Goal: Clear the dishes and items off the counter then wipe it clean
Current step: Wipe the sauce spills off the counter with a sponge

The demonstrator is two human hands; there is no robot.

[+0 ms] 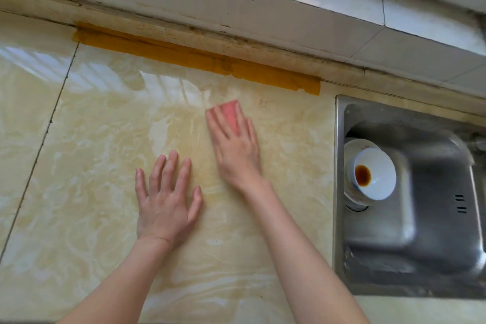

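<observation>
Bright daylight glares off the glossy counter (105, 139) – the right hand (234, 147) motion-blurred, edges bowed by the wide lens.

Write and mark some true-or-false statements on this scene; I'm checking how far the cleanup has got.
1. The right hand presses a pink sponge on the counter. True.
2. The left hand holds a bowl. False: it lies flat on the counter, holding nothing.
3. The bowls stand on the counter. False: they sit in the sink.
4. The top bowl has a brown stain inside. True.
</observation>
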